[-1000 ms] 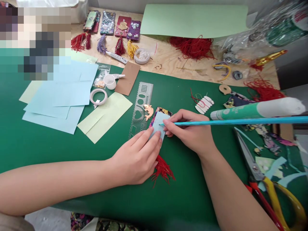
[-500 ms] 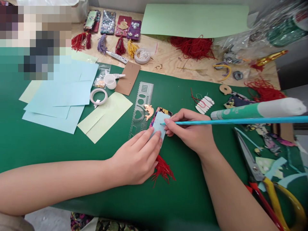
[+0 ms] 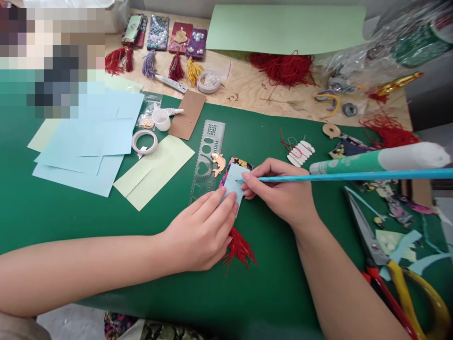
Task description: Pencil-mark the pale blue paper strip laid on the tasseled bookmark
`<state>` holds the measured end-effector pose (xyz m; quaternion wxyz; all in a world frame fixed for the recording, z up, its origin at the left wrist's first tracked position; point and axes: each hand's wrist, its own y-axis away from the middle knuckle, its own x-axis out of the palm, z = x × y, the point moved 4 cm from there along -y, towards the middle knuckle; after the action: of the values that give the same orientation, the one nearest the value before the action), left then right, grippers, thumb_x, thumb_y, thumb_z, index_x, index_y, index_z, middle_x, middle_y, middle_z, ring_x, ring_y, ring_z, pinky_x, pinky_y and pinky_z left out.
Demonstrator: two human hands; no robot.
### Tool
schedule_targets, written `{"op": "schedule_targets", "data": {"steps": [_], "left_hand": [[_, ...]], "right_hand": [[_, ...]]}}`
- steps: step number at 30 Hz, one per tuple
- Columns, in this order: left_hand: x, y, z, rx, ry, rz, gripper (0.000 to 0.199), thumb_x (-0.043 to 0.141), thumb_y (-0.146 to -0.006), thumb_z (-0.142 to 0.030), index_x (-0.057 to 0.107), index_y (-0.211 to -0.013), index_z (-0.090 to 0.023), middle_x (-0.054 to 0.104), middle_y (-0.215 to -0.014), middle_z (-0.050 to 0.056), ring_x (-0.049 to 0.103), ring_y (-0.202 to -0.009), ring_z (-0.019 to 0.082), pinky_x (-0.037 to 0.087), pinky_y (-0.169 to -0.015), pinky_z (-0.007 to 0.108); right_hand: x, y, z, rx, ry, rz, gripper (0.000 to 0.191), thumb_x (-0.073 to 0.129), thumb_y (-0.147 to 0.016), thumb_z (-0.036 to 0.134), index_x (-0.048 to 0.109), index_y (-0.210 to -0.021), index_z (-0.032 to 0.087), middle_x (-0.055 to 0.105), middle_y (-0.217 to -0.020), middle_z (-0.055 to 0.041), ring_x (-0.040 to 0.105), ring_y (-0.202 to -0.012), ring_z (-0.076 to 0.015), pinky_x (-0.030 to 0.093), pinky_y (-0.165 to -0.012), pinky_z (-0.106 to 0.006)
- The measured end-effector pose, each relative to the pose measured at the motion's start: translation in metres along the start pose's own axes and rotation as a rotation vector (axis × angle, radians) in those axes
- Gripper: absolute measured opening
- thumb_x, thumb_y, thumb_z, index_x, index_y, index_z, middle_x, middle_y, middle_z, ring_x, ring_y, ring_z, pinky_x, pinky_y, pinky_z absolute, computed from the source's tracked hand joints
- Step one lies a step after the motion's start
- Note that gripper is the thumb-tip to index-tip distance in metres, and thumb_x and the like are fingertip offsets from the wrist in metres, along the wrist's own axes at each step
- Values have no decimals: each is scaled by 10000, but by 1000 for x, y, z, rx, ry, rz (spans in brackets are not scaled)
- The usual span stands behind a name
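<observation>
My left hand (image 3: 201,229) lies over the lower part of a small light-blue paper piece (image 3: 231,175), its fingers stretched out and pressing it; the thumb is hidden. Under the paper a floral fabric-covered piece (image 3: 240,162) shows along the top and left edges. A red tassel (image 3: 239,248) spreads out below it, beside my left hand. In a pinch grip, my right hand (image 3: 279,191) holds a long blue pencil (image 3: 347,176), its tip at the paper. Just left of the paper, a fish-shaped wooden charm (image 3: 218,164) rests against a clear stencil ruler (image 3: 208,156).
Large scissors (image 3: 380,255) lie at the right, near a glue tube (image 3: 382,159) and fabric scraps. White tape (image 3: 145,142), light-green paper (image 3: 155,172) and blue sheets (image 3: 95,132) lie left. Tasselled pieces (image 3: 158,33) line the wooden board (image 3: 240,101) behind. A thread card (image 3: 300,153) sits beyond my right hand.
Hardly anything differs. The view has shifted very slightly; both hands, the paper and the pencil tip keep their places.
</observation>
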<state>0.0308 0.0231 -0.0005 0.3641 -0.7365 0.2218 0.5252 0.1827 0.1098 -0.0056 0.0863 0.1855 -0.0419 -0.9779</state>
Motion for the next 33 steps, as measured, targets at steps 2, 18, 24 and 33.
{"op": "schedule_targets", "data": {"steps": [2,18,24,33], "left_hand": [[0,0,0,0,-1,4,464,391,-953,-252,567,-1254,54,557,-1328,237,509,-1250,372,452,-1027,472],[0,0,0,-7,17,3,464,386,-956,-245,573,-1254,57,557,-1328,237,506,-1251,379,451,-1029,468],[0,-1,0,-2,11,10,467,387,-957,-250,573,-1257,57,560,-1326,236,506,-1252,378,452,-1028,470],[0,-1,1,-3,13,8,465,388,-957,-247,580,-1247,61,563,-1321,240,511,-1249,386,463,-1022,474]], "right_hand": [[0,0,0,-5,9,2,294,803,-719,364,583,-610,204,651,-509,21,640,-435,-141,533,-430,-232],[0,0,-2,7,-2,-26,273,807,-712,346,594,-616,205,663,-523,21,649,-437,-139,562,-438,-229],[0,0,-3,9,-29,-43,275,802,-717,359,595,-624,204,676,-541,11,651,-443,-141,570,-442,-236],[-1,0,-3,-2,-28,-70,279,776,-746,351,573,-618,210,658,-520,10,644,-431,-148,555,-427,-247]]}}
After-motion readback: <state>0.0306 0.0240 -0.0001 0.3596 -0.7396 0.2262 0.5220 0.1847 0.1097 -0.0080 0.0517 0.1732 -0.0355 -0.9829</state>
